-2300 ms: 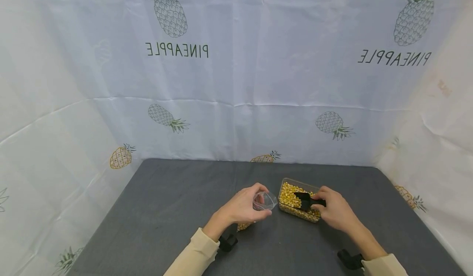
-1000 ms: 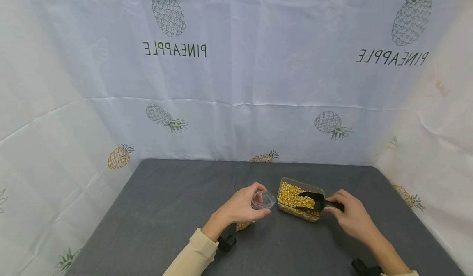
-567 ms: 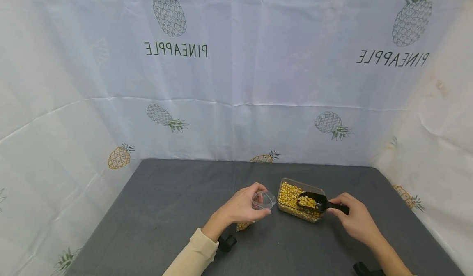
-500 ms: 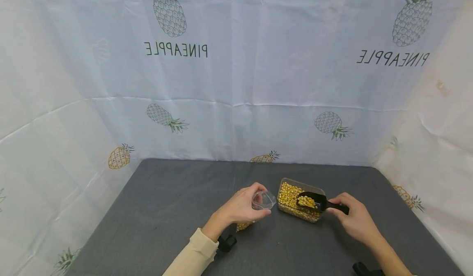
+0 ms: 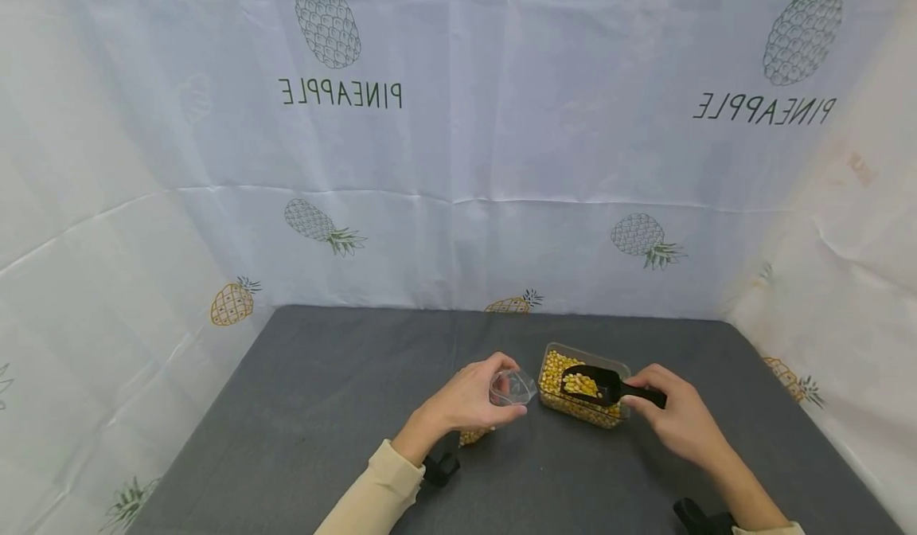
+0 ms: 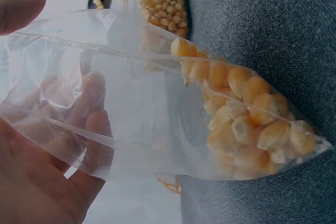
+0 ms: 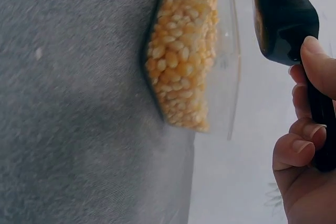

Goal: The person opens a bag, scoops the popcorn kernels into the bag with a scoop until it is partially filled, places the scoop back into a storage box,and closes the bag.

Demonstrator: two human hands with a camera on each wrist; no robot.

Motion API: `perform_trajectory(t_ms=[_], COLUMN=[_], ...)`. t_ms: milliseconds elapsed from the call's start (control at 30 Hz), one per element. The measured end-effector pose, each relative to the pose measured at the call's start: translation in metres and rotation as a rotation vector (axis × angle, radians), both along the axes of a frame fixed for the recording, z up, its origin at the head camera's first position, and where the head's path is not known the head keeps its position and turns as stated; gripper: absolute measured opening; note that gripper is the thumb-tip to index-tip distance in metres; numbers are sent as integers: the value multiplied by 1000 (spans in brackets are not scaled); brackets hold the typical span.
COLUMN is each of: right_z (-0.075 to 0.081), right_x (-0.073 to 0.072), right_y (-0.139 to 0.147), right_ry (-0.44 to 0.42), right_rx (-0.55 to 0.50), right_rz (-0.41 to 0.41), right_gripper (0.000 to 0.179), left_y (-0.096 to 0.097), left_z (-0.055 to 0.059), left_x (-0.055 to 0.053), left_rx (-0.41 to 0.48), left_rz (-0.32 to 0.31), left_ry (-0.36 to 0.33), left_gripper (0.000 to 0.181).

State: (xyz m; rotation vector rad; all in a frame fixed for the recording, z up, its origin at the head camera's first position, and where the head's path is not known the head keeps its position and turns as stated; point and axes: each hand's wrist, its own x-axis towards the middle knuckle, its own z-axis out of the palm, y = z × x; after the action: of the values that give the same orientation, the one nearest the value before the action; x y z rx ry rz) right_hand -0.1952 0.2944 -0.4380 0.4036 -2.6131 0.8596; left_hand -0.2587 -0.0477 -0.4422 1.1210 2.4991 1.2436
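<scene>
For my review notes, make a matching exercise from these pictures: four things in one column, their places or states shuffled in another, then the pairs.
Things
1. Black scoop
2. Plastic bag
3. Clear box
4. Backdrop

Places or states
A. On the tabletop, held by neither hand
B. Printed with pineapples
C. Gripped in the right hand
D. Held by the left hand, kernels at its bottom

Pairs: 1-C, 2-D, 3-A, 4-B

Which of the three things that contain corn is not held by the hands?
The clear rectangular box, resting on the grey table. The left hand holds the transparent bag, and the right hand holds the black scoop.
</scene>
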Motion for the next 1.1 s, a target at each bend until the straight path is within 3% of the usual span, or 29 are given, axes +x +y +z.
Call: perform_trajectory(t_ms=[1100], right_z=[31], right_x=[1], right_y=[-37], right_ry=[15], right_rx=[-30], right_rz=[152], right_gripper=[21], left_y=[2], left_z=[0], left_x=[2], left_rx=[-24], left_rz=[5], left_ry=[-15], left_gripper=[55])
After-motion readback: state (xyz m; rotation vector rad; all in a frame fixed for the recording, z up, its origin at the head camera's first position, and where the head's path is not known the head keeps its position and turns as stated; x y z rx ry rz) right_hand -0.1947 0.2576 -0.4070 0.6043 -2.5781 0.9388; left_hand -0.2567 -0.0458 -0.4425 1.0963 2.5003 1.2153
